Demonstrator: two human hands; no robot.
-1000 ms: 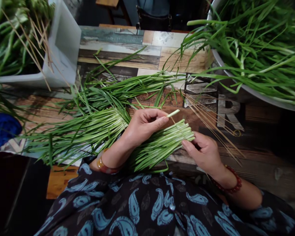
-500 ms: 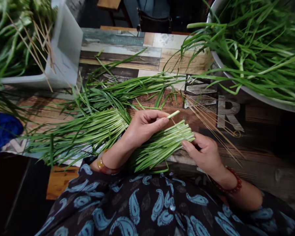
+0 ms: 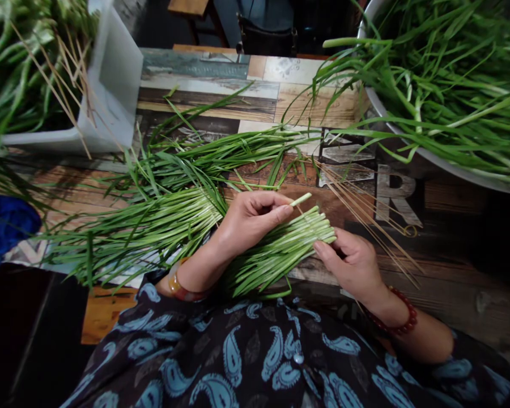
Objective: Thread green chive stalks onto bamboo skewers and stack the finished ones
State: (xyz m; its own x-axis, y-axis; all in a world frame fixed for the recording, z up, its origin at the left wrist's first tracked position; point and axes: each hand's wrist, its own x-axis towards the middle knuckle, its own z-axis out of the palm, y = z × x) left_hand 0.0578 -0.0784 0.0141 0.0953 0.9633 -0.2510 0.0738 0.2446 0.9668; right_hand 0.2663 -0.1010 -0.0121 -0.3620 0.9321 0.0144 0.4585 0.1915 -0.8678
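My left hand [image 3: 255,218] pinches a single garlic chive [image 3: 301,199] between thumb and fingertips, its pale end sticking out past them. Just below lies a flat row of garlic chives [image 3: 284,246], side by side with a thin skewer [image 3: 300,209] running across near the cut ends; its tip shows by the pinched stalk. At the row's near right edge, my right hand [image 3: 351,258] is closed, thumb and fingers gripping the outer stalks; the skewer's other end is hidden there. To the left lies another neat row of chives [image 3: 165,226], partly behind my left wrist.
Loose chives [image 3: 238,147] lie across the wood-patterned table [image 3: 323,107]. Several bare skewers [image 3: 365,209] rest at the right. A metal basin [image 3: 374,102] of chives stands back right, a white bin [image 3: 114,85] of greens and skewers back left, a blue cloth [image 3: 8,226] at the left edge.
Hardly anything differs. My left hand and the pinched chive have shifted very slightly; my right hand stays at the row's edge.
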